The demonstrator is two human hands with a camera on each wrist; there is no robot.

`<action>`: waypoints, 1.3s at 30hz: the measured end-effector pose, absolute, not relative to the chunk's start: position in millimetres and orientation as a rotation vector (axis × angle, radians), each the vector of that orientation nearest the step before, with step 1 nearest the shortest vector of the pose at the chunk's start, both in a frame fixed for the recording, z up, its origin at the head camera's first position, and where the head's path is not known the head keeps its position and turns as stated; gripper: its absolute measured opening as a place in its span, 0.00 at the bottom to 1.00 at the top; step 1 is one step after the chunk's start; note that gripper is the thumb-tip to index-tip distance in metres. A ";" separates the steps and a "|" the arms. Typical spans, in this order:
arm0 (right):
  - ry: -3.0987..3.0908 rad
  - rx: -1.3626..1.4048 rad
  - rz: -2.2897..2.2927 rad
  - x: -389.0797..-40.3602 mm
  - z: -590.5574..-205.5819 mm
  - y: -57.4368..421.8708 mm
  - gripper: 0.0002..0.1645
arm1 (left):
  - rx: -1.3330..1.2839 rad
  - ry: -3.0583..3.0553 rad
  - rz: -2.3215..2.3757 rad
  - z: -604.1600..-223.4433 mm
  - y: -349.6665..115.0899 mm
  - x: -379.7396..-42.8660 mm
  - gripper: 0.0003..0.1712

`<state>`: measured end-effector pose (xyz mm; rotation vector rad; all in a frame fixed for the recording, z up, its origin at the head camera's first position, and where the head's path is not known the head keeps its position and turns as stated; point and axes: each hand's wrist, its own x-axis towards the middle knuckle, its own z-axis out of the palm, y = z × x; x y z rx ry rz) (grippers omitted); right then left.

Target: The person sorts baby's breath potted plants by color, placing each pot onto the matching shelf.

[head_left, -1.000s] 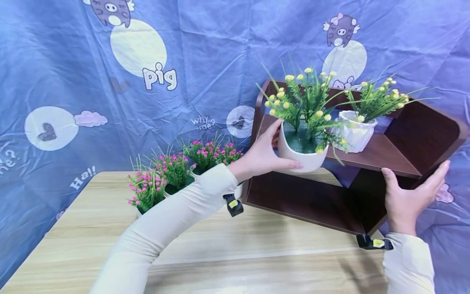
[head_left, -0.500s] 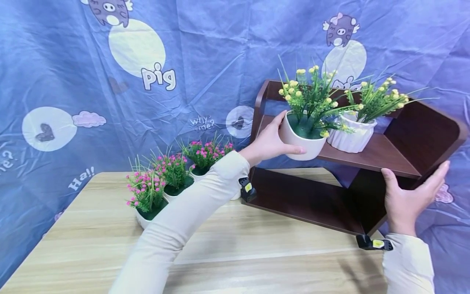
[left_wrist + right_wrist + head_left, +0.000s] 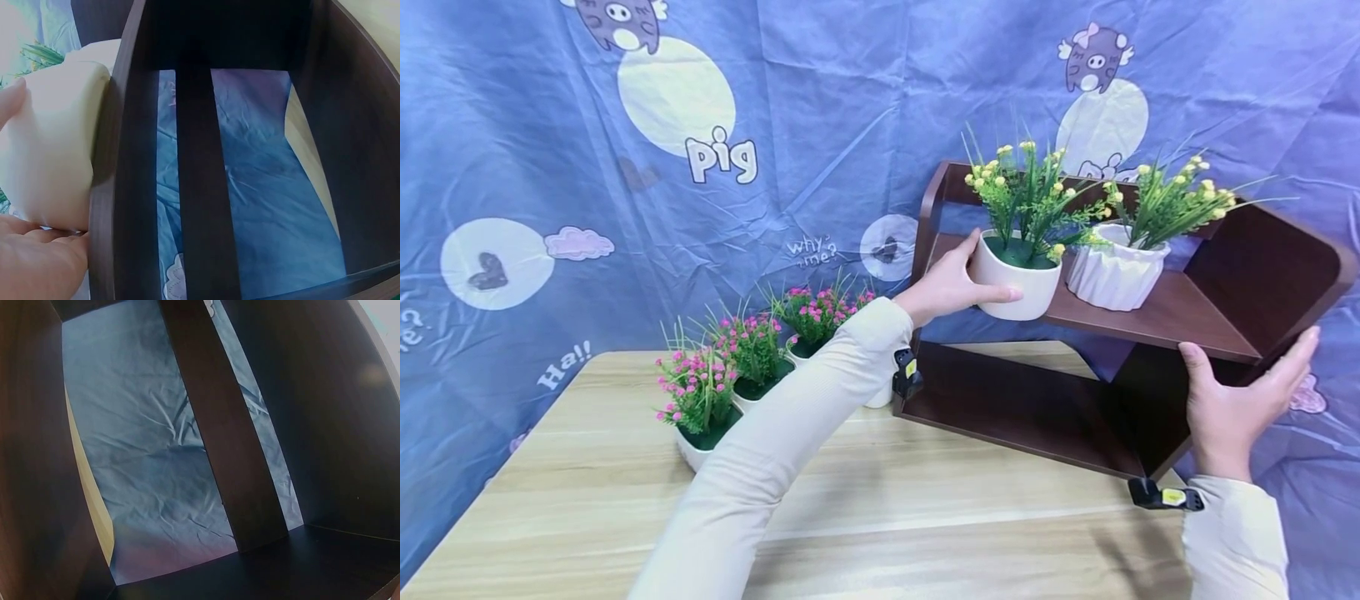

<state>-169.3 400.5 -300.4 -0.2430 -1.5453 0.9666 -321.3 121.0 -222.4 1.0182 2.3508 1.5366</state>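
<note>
My left hand [image 3: 949,282] grips a smooth white flowerpot [image 3: 1026,293] of yellow artificial flowers, thumb across its front and fingers around its left side. The pot is upright at the left part of the upper board of a dark brown shelf [image 3: 1195,321]. In the left wrist view, the pot [image 3: 50,140] lies right along the board's edge. To its right, a fluted white flowerpot [image 3: 1116,271] with yellow flowers stands on the same board. My right hand [image 3: 1236,408] holds the shelf's right side panel, thumb at the front and fingers along the outside.
Several white pots of pink flowers [image 3: 752,354] stand in a row on the wooden table [image 3: 880,517], partly behind my left sleeve. The shelf's lower board [image 3: 1015,408] lies under the upper one. A blue patterned curtain [image 3: 820,100] hangs behind.
My left hand has carried the smooth white flowerpot up and slightly back onto the upper board's front, turning it more upright. The right hand and shelf have stayed put.
</note>
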 end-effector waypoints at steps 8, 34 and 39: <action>-1.546 -0.244 0.962 -170.1 -299.6 400.7 0.66 | 1.032 2.345 1.525 -222.2 119.5 -320.8 0.65; -1.541 -0.254 0.969 -168.6 -298.3 398.0 0.66 | 1.071 2.481 1.581 -233.8 121.2 -319.5 0.55; -1.541 -0.251 0.971 -169.1 -298.5 398.3 0.66 | 1.083 2.521 1.666 -237.2 125.8 -318.2 0.45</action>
